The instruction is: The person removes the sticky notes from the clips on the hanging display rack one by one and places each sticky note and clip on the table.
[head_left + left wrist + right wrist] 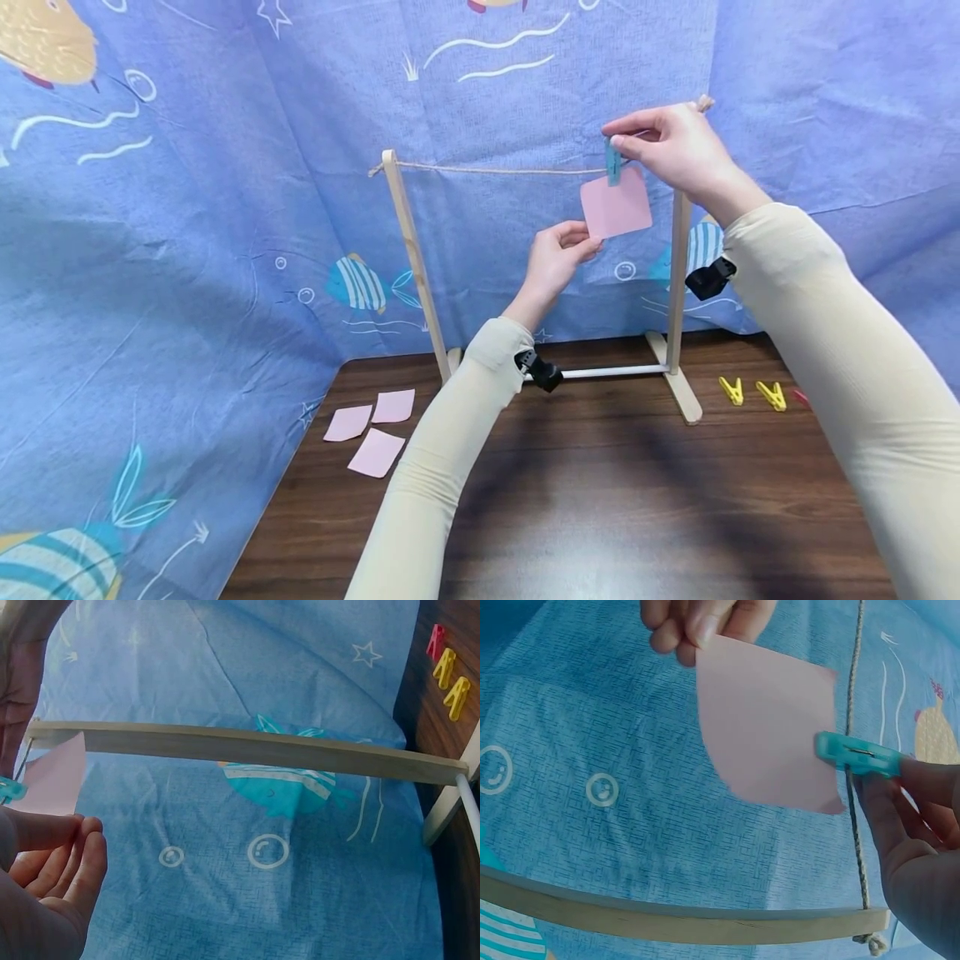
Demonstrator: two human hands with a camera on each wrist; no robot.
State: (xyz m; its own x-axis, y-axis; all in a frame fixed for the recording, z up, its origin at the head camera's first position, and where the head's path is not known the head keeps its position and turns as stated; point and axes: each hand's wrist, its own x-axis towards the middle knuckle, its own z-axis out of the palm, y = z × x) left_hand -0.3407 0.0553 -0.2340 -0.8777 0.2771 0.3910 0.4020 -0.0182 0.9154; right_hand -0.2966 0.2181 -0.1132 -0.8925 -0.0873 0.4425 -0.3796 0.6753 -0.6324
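A pink square of paper [617, 204] hangs at the string [495, 171] near the right post of a wooden frame. My right hand [678, 150] pinches a teal clothespin [859, 753] by its handle end, and the clothespin's jaws lie over the paper's upper edge and the string. At the paper's lower left corner, my left hand [557, 260] pinches it between thumb and fingers. In the left wrist view, the left hand [52, 877] partly covers the paper [58, 780].
Several pink paper squares [377, 452] lie at the table's left. To the right lie yellow clothespins [771, 397] and a red one [436, 642]. The wooden frame's right post [678, 283] and white crossbar [615, 372] stand before a blue fish-patterned cloth [480, 108].
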